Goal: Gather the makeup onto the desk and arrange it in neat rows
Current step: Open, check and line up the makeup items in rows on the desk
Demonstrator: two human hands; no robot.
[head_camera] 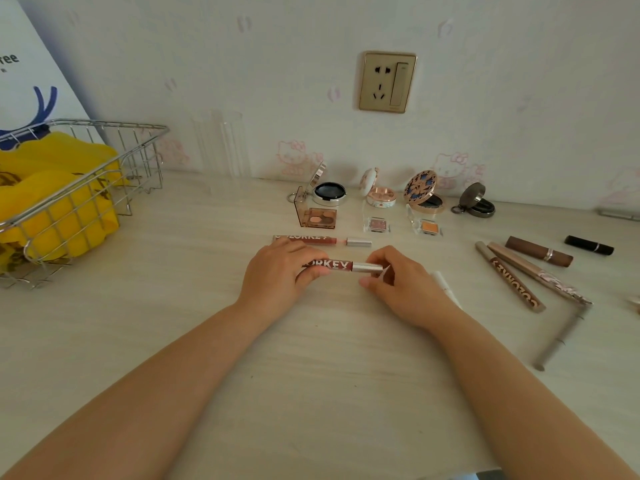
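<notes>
At frame centre, the left hand (pixel 284 268) and right hand (pixel 398 282) pinch the red silver-capped lip gloss tube (pixel 341 266) at either end, apparently squaring it parallel below its twin tube (pixel 322 240).

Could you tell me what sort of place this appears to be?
Probably a bedroom or dorm vanity desk: cartoon-cat wallpaper, a wall socket above the pale desk, and open compacts lined up along the wall.

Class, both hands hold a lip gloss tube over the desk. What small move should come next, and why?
Probably set the held lip gloss tube down just in front of the other lip gloss tube, parallel to it. Left hand and right hand already hold it level, and the row behind lies crosswise.
</notes>
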